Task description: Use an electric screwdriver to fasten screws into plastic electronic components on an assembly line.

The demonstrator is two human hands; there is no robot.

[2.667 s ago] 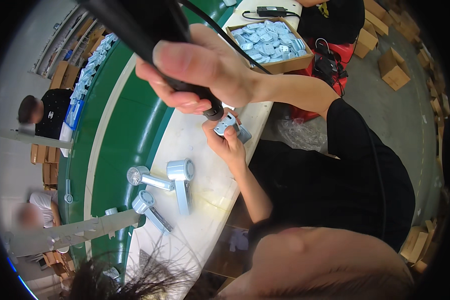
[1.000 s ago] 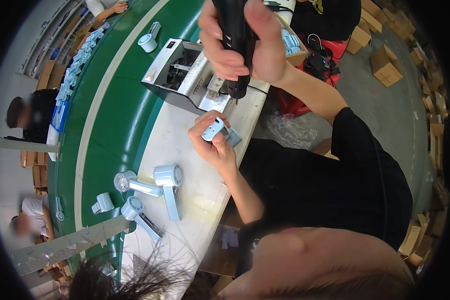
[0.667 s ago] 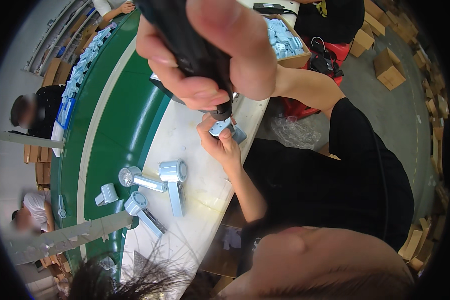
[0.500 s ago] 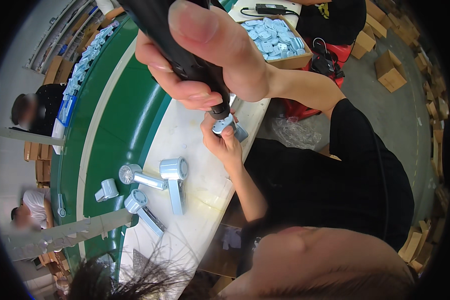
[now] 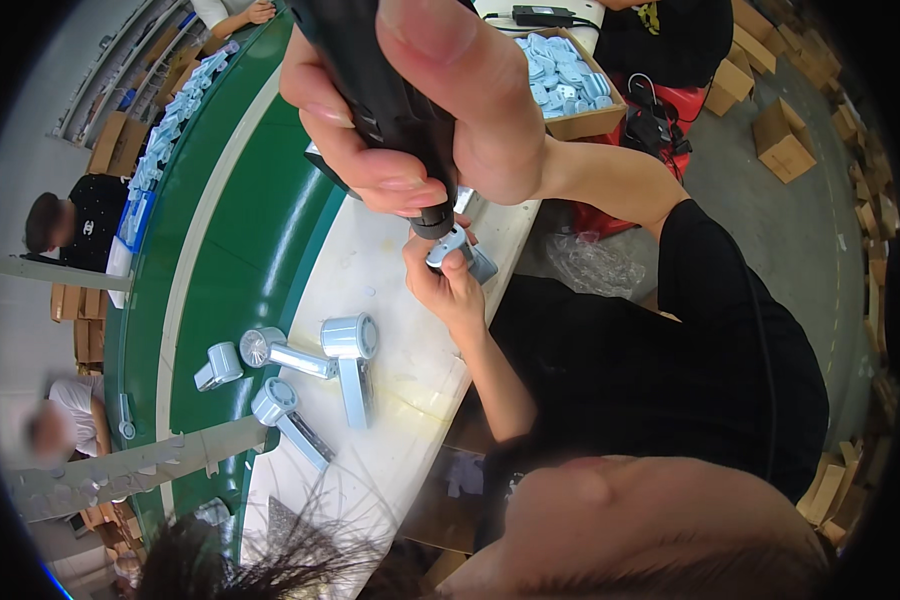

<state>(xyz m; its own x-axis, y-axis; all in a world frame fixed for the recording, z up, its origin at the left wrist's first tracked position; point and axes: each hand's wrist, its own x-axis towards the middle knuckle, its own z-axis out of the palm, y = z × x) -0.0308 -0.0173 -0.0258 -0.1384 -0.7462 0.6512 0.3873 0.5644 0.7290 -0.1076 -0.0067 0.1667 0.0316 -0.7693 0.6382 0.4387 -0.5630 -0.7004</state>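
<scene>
My right hand [image 5: 420,120] is wrapped around a black electric screwdriver [image 5: 395,95], which points down. Its tip meets a light-blue plastic part [image 5: 452,247], with a bit of metal showing between them. My left hand [image 5: 445,275] grips this part from below, thumb and fingers closed around it; a greyer piece [image 5: 483,264] sticks out beside the thumb. The part's exact kind is partly hidden by the fingers. On the white worktable [image 5: 400,375], to the left of my hands, lie light-blue handheld fans [image 5: 349,338], one with a clear round face.
A green conveyor belt [image 5: 235,220] curves along the table's far side, carrying a light-blue fan piece [image 5: 220,365]. A carton of light-blue plastic parts [image 5: 585,122] stands at the top. A grey metal bar [image 5: 150,470] crosses at lower left. Other people sit across the belt.
The screwdriver and my right hand have shifted slightly to the right, tip still at the part. The fan piece on the belt has moved a little up and right. My left hand is almost unmoved.
</scene>
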